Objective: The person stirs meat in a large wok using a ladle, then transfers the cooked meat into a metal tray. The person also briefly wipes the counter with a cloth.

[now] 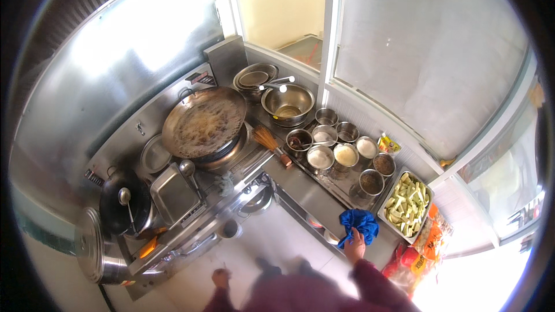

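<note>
My right hand (355,246) grips a crumpled blue cloth (360,225) at the edge of the steel counter (316,190). Low in the view, over the floor, my left hand (221,277) hangs near my body; its fingers look curled, and whether it holds anything is unclear. To the right of the cloth stands a steel tray of cut pale green vegetable pieces (407,206). Beyond the cloth, several steel seasoning pots (345,155) stand in a shallow tray. A large wok (206,122) with bubbling, foamy liquid sits on the stove at the upper left.
A bamboo wok brush (266,138) lies beside the stove. Behind it are a steel bowl (288,104) and stacked strainers (255,79). At left, a black wok (123,208) holds a ladle, beside a rectangular steel pan (175,193). Plastic food bags (427,247) lie at the right.
</note>
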Tool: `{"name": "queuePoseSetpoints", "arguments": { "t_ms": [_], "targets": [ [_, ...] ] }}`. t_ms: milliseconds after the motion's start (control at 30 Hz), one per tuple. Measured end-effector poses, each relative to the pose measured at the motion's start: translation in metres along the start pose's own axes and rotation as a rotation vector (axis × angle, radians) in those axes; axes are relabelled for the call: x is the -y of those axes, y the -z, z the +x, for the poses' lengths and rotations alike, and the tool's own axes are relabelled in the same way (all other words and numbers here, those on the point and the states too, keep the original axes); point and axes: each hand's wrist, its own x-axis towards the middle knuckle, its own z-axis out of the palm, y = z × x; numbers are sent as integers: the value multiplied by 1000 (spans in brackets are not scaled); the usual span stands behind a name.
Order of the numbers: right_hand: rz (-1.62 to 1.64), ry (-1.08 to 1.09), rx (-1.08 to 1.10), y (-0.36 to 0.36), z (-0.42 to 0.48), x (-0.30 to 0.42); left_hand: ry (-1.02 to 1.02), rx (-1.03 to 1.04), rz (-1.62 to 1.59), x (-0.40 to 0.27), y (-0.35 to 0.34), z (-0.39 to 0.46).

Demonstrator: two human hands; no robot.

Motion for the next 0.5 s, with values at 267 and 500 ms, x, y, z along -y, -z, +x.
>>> {"name": "queuePoseSetpoints", "arguments": {
  "t_ms": [267, 500],
  "targets": [
    [-158, 214, -73, 13, 20, -6, 21, 0, -30, 4, -17, -20],
    [-198, 139, 97, 3, 19, -17, 46, 18, -85, 12, -26, -34]
  ]
}}
